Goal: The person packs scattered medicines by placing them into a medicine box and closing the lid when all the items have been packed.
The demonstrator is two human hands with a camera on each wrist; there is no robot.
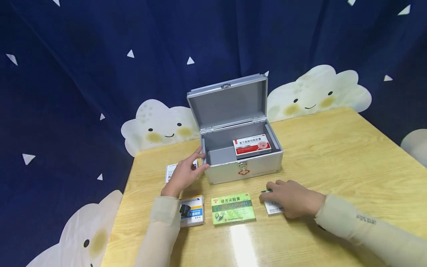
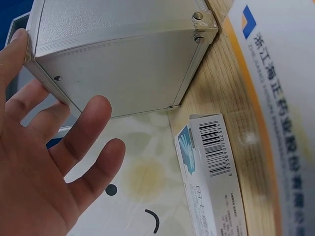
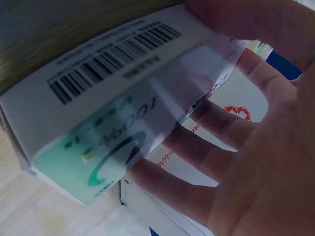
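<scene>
My left hand [image 1: 184, 173] touches the left rim of a silver first-aid case [image 1: 227, 174], whose lid is raised. In the left wrist view its fingers [image 2: 83, 128] are spread, some at the rim and others clear of it. A red and white medicine box [image 1: 251, 145] lies inside the case, on its right side. My right hand [image 1: 293, 200] holds a white and green medicine box [image 3: 118, 118] in front of the case's right end. In the right wrist view the thumb is on one side and the fingers are on another; the hand partly hides the box in the head view.
A light green medicine box [image 1: 233, 209] lies before the case. Left of it is a blue, white and orange box [image 1: 197, 211], partly behind the left wrist. Another white box [image 2: 211, 162] lies left of the case. A dark blue curtain [image 1: 160, 33] hangs behind the wooden table [image 1: 333, 163].
</scene>
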